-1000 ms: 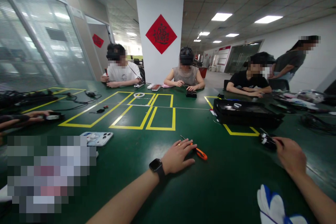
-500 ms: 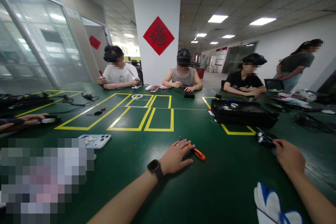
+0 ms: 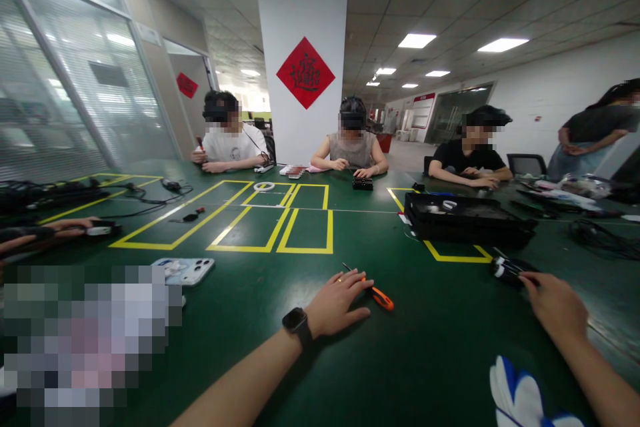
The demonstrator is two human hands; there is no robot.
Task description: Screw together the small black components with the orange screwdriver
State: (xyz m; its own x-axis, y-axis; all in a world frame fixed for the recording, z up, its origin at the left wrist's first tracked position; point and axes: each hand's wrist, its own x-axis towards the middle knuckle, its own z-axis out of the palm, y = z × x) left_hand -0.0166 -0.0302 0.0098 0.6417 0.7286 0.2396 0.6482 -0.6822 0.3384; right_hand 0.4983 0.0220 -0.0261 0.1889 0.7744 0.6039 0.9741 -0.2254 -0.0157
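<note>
Head view, stock of one moment, largest item first. Table point(image 3: 320, 360): broad, green-topped, marked with yellow tape rectangles; three seated people work along the far edge and a fourth person stands at far right. Black tray point(image 3: 467, 219): long and shallow, lying on the table just beyond the right hand, small white parts inside it. Phone point(image 3: 183, 270): pale case, face down, lying well to the left of the left hand. Glove point(image 3: 520, 393): white and blue, lying at the near right edge, unworn. Left hand point(image 3: 336, 300): flat on the table, palm down, fingers spread and clamped on nothing; a dark watch point(image 3: 297, 321) sits on the wrist. Right hand point(image 3: 553, 303): reaching forward, fingertips touching the near end of a small black and white part point(image 3: 506, 269); whether the fingers pinch it or only rest against it cannot be told. Screwdriver point(image 3: 376, 292): orange handle, thin dark shaft, lying on the table just beyond the left fingertips, touching or nearly touching them, not lifted. Judgement on progress: the work looks barely begun, since the screwdriver lies ungripped, the small part sits on the table, and tool and part are well apart.
</note>
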